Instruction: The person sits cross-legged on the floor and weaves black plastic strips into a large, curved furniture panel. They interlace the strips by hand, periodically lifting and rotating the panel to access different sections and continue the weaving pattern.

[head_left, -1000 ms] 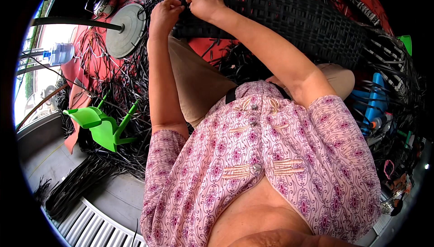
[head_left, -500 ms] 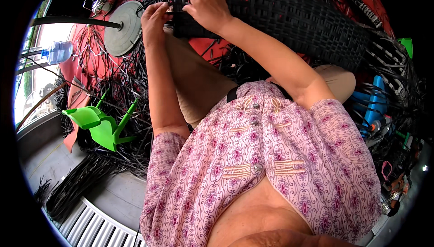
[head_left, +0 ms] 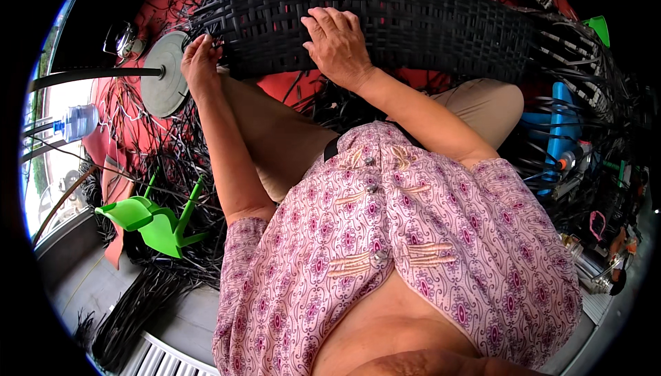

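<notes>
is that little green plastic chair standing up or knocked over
Knocked over. The green chair lies on its side among loose black strips, with its legs sticking out sideways and upward instead of resting on the floor.

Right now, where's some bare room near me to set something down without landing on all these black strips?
The grey floor at lower left, between the green plastic stool and the white grille, looks bare. Loose black strips crowd around the grey disc base and left hand. The right hand lies on the woven black panel; tools clutter the right.
</notes>
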A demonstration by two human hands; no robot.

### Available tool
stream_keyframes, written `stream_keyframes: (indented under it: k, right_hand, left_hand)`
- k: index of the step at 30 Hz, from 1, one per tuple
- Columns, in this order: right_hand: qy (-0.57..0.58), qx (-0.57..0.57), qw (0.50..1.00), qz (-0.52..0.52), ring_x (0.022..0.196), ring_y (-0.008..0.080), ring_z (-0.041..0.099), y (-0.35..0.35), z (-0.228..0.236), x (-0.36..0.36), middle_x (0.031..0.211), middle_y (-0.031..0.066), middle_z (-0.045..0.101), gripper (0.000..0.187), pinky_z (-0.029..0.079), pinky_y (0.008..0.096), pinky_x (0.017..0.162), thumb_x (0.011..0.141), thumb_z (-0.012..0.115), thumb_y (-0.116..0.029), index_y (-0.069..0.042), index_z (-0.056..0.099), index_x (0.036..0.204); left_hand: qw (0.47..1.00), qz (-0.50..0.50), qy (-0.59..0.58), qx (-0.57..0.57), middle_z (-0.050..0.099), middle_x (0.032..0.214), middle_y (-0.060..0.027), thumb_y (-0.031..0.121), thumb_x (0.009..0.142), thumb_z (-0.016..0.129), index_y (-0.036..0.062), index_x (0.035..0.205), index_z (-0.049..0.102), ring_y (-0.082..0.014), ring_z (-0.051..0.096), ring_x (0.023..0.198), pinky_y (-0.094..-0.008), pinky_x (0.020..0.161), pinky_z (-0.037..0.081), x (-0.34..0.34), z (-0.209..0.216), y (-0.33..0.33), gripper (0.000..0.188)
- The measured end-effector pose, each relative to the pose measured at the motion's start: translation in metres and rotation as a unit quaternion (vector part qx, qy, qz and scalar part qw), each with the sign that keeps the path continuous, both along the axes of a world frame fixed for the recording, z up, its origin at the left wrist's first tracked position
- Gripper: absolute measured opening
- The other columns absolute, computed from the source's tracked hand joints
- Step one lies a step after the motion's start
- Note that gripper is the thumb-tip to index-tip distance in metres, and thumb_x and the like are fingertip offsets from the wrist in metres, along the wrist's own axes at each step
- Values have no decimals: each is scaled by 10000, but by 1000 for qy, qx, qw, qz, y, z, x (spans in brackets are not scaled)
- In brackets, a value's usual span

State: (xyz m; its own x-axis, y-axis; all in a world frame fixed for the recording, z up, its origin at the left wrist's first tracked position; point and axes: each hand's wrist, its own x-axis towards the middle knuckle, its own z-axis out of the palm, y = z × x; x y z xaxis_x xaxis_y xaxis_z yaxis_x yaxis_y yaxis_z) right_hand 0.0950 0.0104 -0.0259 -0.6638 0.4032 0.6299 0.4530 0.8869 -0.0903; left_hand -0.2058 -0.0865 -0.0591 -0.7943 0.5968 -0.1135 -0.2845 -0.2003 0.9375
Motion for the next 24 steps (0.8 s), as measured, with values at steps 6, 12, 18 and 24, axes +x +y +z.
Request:
stream_keyframes:
  k: [6, 12, 18, 24]
  right_hand:
    - [-2, -43, 999, 4, 1094, 230, 518, 5, 8, -8, 1174, 59, 553, 535, 386, 420, 961, 796, 790, -264, -45, 625, 1256]
    - [11, -20, 1000, -5, 1063, 230, 527, 2, 0, -7, 1133, 45, 557, 484, 393, 412, 948, 808, 776, -262, -69, 634, 1228]
    - [-15, -29, 999, -31, 1011, 236, 537, 0, 0, -10, 1076, 40, 565, 424, 405, 406, 898, 812, 775, -284, -102, 635, 1168]
    - [-25, -19, 998, -57, 963, 252, 525, 3, 0, -16, 1017, 71, 559, 378, 401, 427, 859, 843, 744, -372, -93, 596, 1051]
  left_hand:
    - [999, 23, 37, 3, 665, 830, -21, 63, 908, 748, 14, 984, 693, -86, 605, 647, -266, 630, 602, 5, 0, -4, 106]
    - [999, 25, 35, -17, 674, 838, -34, 21, 913, 717, 4, 1012, 695, -101, 621, 648, -272, 648, 602, 12, 6, -5, 102]
    - [999, 21, 36, -6, 679, 861, -56, -20, 909, 700, -10, 1035, 684, -134, 649, 630, -280, 627, 602, 11, 3, -4, 127]
    - [999, 28, 37, -7, 686, 883, -68, -23, 901, 701, -5, 1059, 673, -141, 649, 624, -276, 612, 601, 15, 4, -4, 161]
